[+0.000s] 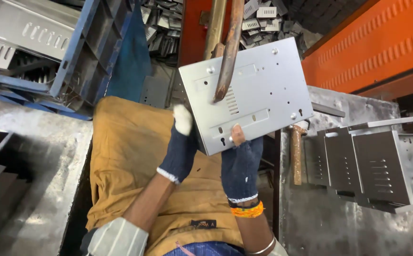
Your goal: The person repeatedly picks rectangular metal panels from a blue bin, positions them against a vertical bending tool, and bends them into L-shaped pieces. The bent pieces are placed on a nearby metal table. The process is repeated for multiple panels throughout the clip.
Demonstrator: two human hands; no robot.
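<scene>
Grey sheet-metal panel (251, 92) sits gripped at its lower edge by your gloved left hand (182, 147) and right hand (241, 163), beneath the copper electrode (228, 52).

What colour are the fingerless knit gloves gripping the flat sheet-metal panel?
Dark blue knit gloves with white cuff trim, clearest in the head view.

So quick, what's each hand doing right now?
Left hand: closed on the metal plate's left edge.
Right hand: closed on the plate's bottom edge, thumb on top.
</scene>
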